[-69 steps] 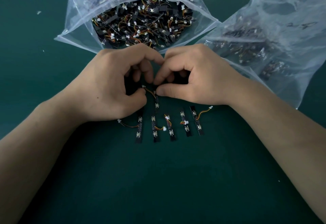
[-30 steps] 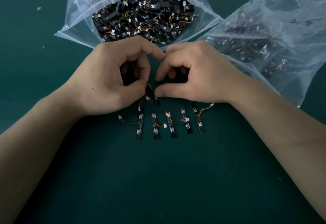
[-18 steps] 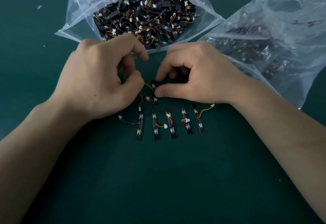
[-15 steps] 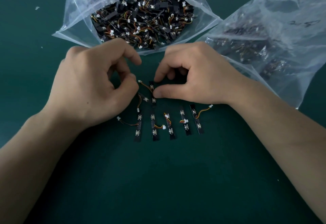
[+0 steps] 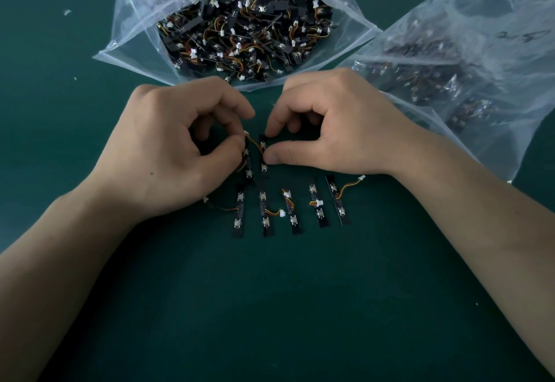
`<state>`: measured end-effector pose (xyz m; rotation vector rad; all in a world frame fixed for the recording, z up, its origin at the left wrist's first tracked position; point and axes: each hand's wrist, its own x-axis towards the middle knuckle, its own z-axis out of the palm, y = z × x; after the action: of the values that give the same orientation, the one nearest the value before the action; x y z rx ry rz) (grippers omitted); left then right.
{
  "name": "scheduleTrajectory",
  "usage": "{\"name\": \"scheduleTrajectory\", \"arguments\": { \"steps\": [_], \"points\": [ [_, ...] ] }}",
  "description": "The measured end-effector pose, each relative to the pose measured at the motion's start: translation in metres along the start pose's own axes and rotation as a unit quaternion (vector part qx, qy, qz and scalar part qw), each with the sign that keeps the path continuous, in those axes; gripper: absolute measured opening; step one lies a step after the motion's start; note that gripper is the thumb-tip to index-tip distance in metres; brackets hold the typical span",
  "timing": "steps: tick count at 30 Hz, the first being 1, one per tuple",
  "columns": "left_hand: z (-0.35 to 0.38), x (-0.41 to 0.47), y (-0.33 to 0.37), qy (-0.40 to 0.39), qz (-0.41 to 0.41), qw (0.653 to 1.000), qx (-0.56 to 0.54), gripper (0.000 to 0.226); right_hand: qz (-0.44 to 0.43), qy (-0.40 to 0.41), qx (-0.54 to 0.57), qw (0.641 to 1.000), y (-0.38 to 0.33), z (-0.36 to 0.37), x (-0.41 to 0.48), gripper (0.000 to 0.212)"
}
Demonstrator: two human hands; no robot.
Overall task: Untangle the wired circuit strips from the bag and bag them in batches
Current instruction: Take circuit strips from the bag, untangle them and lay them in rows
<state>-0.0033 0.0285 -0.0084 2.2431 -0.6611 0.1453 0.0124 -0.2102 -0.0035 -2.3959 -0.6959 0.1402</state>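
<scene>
An open clear bag (image 5: 129, 36) at the top holds a tangled heap of black circuit strips (image 5: 243, 30) with orange wires and white plugs. Below it, several separated strips (image 5: 289, 210) lie in a row on the green mat. My left hand (image 5: 168, 153) pinches one strip (image 5: 247, 168) between thumb and fingers. My right hand (image 5: 336, 129) pinches a second strip (image 5: 263, 153) between thumb and index finger. An orange wire runs between the two held strips just above the row.
A second clear bag (image 5: 480, 60) with bagged strips lies at the right, its edge reaching behind my right wrist. Small white scraps (image 5: 67, 12) sit on the green mat (image 5: 270, 306) at the upper left.
My left hand slid left away from the right, then came back toward it holding its own strip. The two strips now stand side by side, joined by one wire.
</scene>
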Motion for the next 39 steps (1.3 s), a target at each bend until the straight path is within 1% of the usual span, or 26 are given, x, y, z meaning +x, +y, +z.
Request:
{"name": "scheduleTrajectory", "arguments": {
  "steps": [8, 12, 17, 28, 39],
  "points": [
    [-0.0004, 0.0004, -0.001, -0.032, 0.001, 0.999, 0.022, 0.033, 0.0, 0.001, -0.001, 1.0, -0.0006, 0.0, -0.0007, 0.033],
    [-0.0015, 0.0007, -0.0023, -0.041, 0.006, 0.999, 0.016, 0.036, -0.004, 0.002, 0.0, 1.0, -0.0007, -0.0002, -0.001, 0.033],
    [-0.0022, 0.0028, -0.0051, -0.049, 0.024, 0.998, 0.034, 0.039, -0.012, -0.004, 0.002, 1.0, 0.0002, -0.0005, -0.0013, 0.032],
    [-0.0023, 0.0017, -0.0042, -0.052, 0.007, 0.998, 0.024, 0.041, -0.006, -0.003, -0.009, 1.0, -0.0007, -0.0006, -0.0008, 0.035],
    [-0.0024, 0.0013, -0.0051, -0.062, 0.026, 0.998, 0.007, 0.035, -0.014, -0.003, -0.011, 1.0, -0.0005, 0.0, -0.0012, 0.033]
  ]
}}
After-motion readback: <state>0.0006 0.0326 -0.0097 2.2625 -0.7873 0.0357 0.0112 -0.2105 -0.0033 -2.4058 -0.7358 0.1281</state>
